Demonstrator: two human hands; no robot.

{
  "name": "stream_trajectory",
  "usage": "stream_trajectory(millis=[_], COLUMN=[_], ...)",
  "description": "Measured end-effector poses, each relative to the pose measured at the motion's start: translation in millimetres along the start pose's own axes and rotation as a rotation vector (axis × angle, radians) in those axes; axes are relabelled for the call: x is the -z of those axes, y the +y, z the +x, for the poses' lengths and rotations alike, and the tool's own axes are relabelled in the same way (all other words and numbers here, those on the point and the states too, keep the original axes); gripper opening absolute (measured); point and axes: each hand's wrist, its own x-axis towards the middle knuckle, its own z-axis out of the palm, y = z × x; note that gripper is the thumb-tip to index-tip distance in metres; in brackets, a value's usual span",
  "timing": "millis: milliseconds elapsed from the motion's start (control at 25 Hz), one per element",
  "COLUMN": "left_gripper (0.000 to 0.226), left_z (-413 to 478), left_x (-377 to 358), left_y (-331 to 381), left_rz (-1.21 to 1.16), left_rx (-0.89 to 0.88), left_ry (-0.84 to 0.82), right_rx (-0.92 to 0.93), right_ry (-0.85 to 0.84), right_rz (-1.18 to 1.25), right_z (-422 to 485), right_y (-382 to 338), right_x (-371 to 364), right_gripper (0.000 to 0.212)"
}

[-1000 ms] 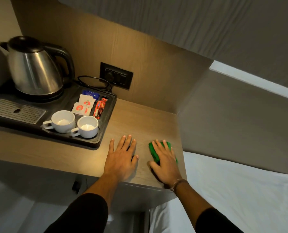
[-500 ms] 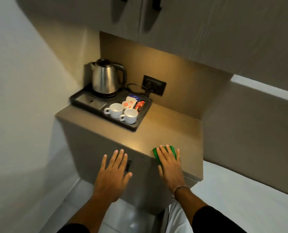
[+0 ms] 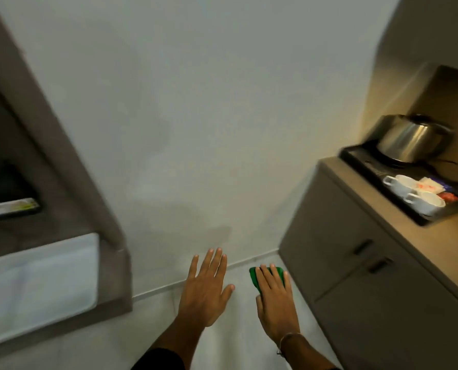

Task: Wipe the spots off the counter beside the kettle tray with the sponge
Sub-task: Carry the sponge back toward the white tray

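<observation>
R hand (image 3: pixel 275 303) lower centre, fingers flat over sponge (image 3: pixel 254 276) – off counter (image 3: pixel 454 233). L hand (image 3: pixel 205 292) splayed, empty. Swing back right, press beside tray (image 3: pixel 425 220) w/ short strokes.

You see a bright green sponge (image 3: pixel 254 275), a shiny silver steel kettle (image 3: pixel 408 141), a black rectangular plastic tray (image 3: pixel 433 218), two plain white ceramic cups (image 3: pixel 414 192), white sachets with orange-red print (image 3: pixel 427 186), a tan woodgrain counter top (image 3: pixel 446 249), grey-brown cabinet doors (image 3: pixel 337 252), a plain off-white wall (image 3: pixel 195 102), and a white folded towel (image 3: pixel 41 284).
</observation>
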Motion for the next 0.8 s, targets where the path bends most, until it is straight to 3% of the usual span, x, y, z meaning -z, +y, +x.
stream_trajectory(millis=[240,520,800], left_gripper=[0.079,0.087,0.083], left_z=[-104.3,-187.1,-189.8], left_x=[7.5,6.5,-18.8], left_y=[-159.1,-321.4,-432.8], left_rz=[-0.002,-0.042,-0.081], left_rx=[0.27,0.438,0.514], left_ry=[-0.016,-0.011,-0.08], right_rx=[0.256,0.39,0.364], right_ry=[-0.092,-0.171,-0.247], right_rz=[0.046,0.085,0.024], right_z=[26.1,62.8,126.1], right_y=[-179.9,-358.3,-448.4], right_x=[-58.8,-117.4,-185.4], right_gripper=[0.07,0.072,0.075])
